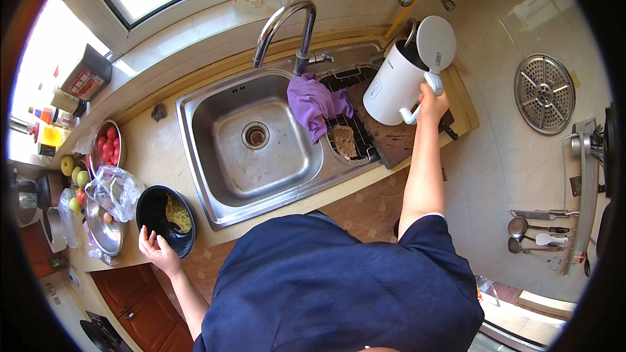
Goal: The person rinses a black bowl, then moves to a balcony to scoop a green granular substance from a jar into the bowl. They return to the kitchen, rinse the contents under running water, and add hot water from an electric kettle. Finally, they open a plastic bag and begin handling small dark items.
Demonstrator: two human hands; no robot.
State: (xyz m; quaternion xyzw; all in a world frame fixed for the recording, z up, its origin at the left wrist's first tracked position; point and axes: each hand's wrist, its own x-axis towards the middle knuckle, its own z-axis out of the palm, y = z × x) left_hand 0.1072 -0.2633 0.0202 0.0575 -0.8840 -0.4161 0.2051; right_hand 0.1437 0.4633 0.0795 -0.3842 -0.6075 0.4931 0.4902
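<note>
My right hand [433,102] grips the handle of a white electric kettle [389,83]. Its lid [436,44] stands raised, and the dark inside shows. A thin curved metal spout [412,29] reaches to the kettle's mouth; whether water runs from it I cannot tell. The kettle is above a dark wooden cutting board [391,144]. On the left, my left hand [160,253] has its fingers apart at the near rim of a black bowl [151,205]. Yellowish-green chopped or grated food [178,215] lies against one side inside the bowl.
A steel sink [234,146] with a chrome faucet [288,19] lies between my hands. A purple cloth [313,100] hangs at its right, beside a wire rack [359,149]. Left are a bowl of red tomatoes [108,144], a plastic bag [117,190] and a steel bowl [105,234].
</note>
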